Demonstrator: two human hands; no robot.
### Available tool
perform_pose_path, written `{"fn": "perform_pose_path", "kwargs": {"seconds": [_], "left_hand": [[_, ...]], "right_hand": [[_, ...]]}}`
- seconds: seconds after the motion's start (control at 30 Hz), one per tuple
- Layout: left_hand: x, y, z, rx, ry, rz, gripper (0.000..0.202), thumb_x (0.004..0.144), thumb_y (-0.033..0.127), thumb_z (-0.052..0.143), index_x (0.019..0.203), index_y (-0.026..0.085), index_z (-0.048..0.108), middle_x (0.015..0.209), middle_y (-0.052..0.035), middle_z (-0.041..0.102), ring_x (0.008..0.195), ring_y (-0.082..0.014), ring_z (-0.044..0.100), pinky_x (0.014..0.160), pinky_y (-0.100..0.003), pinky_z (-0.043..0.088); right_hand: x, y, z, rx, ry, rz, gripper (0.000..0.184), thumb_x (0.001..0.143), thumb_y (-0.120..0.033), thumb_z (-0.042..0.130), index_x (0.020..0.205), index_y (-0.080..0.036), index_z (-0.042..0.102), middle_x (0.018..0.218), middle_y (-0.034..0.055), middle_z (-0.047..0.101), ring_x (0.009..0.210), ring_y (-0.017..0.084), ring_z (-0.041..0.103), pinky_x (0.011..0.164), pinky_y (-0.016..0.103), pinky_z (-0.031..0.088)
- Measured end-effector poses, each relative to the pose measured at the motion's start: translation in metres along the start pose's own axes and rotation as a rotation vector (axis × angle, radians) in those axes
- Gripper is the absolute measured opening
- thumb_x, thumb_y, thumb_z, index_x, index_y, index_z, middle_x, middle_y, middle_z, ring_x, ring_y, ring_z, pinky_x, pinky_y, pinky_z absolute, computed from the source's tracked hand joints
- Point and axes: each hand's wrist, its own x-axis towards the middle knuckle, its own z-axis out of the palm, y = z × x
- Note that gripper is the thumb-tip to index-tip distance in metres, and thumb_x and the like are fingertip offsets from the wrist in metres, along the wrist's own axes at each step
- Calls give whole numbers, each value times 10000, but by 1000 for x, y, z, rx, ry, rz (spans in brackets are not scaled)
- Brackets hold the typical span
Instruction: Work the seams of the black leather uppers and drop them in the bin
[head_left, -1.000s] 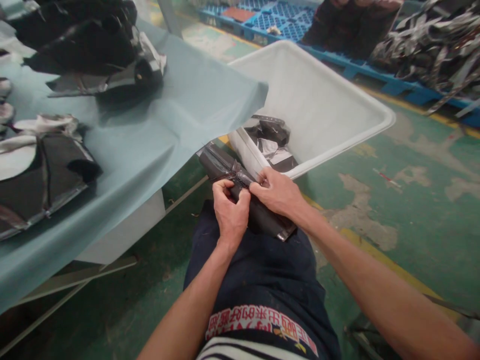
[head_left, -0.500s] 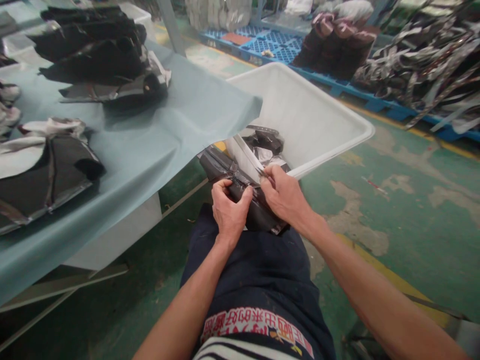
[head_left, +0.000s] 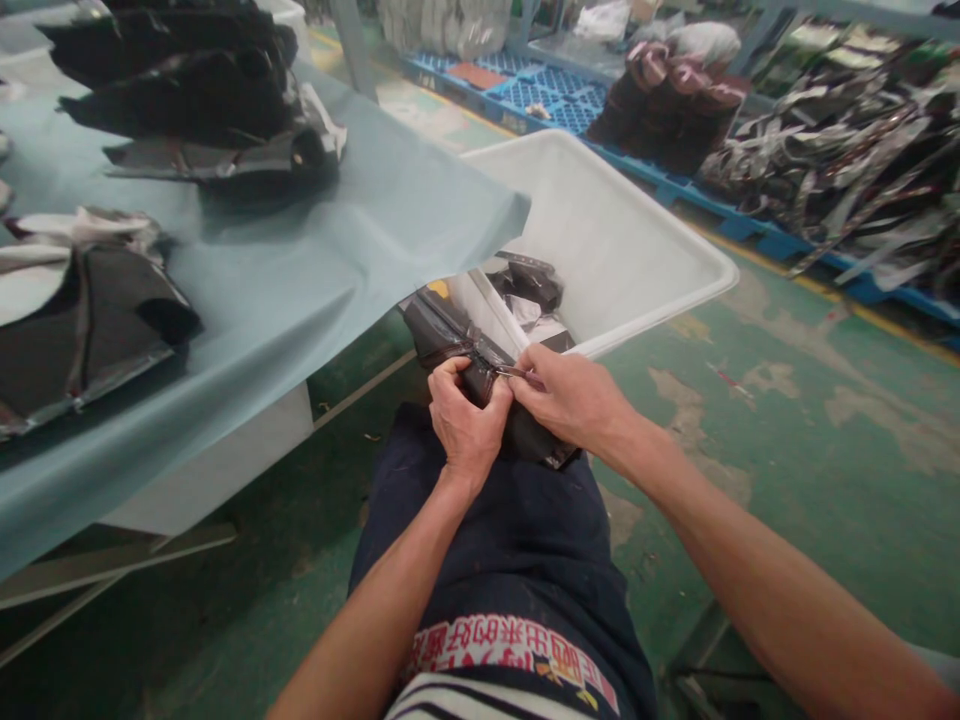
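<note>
My left hand [head_left: 469, 425] is clamped on a black shoe upper [head_left: 439, 325], fingers curled over its middle and thumb pressed along its top, holding it down on my lap just above my dark trousers [head_left: 510, 540]. My right hand [head_left: 574, 400] meets the left at the same spot. Its thumb and forefinger are pinched together on a thin shiny strip at the upper's seam, and I cannot tell whether that is a small tool or part of the piece. The two hands touch at the knuckles. The upper lies tilted, its far end poking up toward the edge of the table and its near end showing under my right wrist. Just beyond my hands stands a white plastic tub [head_left: 660, 305] on the green floor [head_left: 825, 420], with a few black and white pieces [head_left: 534, 285] lying in its near corner. To my left the table is covered with a pale blue cloth [head_left: 360, 230] whose corner hangs over the tub's rim. On the cloth a stack of black uppers [head_left: 187, 100] sits at the far side and another black upper with a silvery edge [head_left: 90, 320] lies nearer me. Farther off, blue pallets [head_left: 540, 95] carry dark heaps of material [head_left: 847, 150].
</note>
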Motion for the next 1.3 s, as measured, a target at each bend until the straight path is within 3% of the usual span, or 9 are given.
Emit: {"fn": "perform_pose_path", "kwargs": {"seconds": [0.47, 0.93, 1.13, 1.3], "left_hand": [[-2, -2, -1, -29, -5, 21, 388, 846, 293, 767, 1177, 224, 577, 1159, -77, 674, 1053, -255, 659, 969, -400, 527], [1, 6, -10, 56, -105, -29, 398, 848, 303, 758, 1190, 232, 566, 1184, -83, 692, 1090, -287, 692, 1001, -442, 544], [4, 12, -15, 76, -177, -95, 386, 871, 289, 755, 1209, 256, 573, 1190, -64, 715, 1102, -281, 716, 984, -430, 547], [5, 14, -17, 23, -206, -146, 383, 876, 307, 780, 1197, 272, 575, 1176, -55, 730, 1081, -270, 725, 967, -415, 551]], "right_hand": [[10, -4, 1, 47, -18, -60, 137, 983, -264, 552, 1023, -217, 675, 886, 82, 761, 800, 239, 657, 652, 315, 297], [1, 6, 26, 200, 143, -138, 152, 997, -326, 460, 999, -234, 581, 864, 93, 729, 790, 265, 679, 691, 335, 372], [-2, -8, 25, 117, 165, -63, 206, 1024, -329, 431, 1054, -213, 598, 865, 115, 741, 797, 282, 689, 667, 337, 349], [-1, -22, 18, -65, 101, -47, 263, 1034, -256, 384, 1115, -182, 624, 859, 138, 747, 779, 290, 680, 651, 347, 306]]}}
